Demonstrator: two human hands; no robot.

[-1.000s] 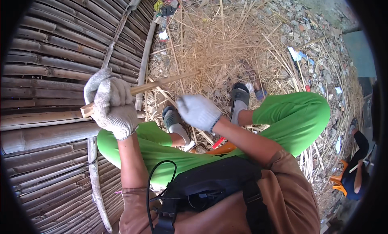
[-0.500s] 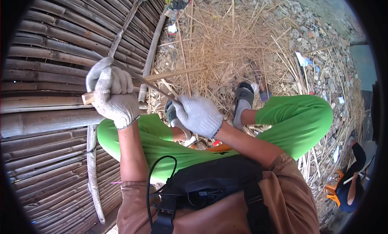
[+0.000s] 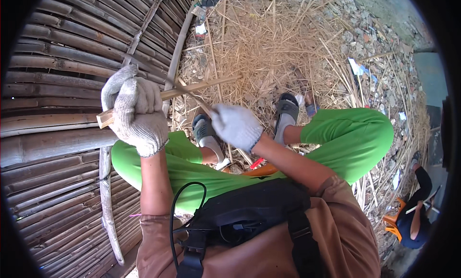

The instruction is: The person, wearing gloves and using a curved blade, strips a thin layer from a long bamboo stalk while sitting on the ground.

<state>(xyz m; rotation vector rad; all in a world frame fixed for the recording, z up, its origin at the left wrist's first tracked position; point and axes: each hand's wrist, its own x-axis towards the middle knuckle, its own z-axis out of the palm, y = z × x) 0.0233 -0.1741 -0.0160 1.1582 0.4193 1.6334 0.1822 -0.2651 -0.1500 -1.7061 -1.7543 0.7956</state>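
Blade farther out; across strip

Rough work yard, by looks of it; whether roof is covering it, I can't tell. Weathered bamboo-slat wall running along my left. Straw-like shavings covering ground ahead of me, stony rubble showing around them, white scrap lying on top. Flat grey surface bordering far right corner. Over this litter I'm holding long blade across pale strip. Off to my right, another person sitting at orange seat.
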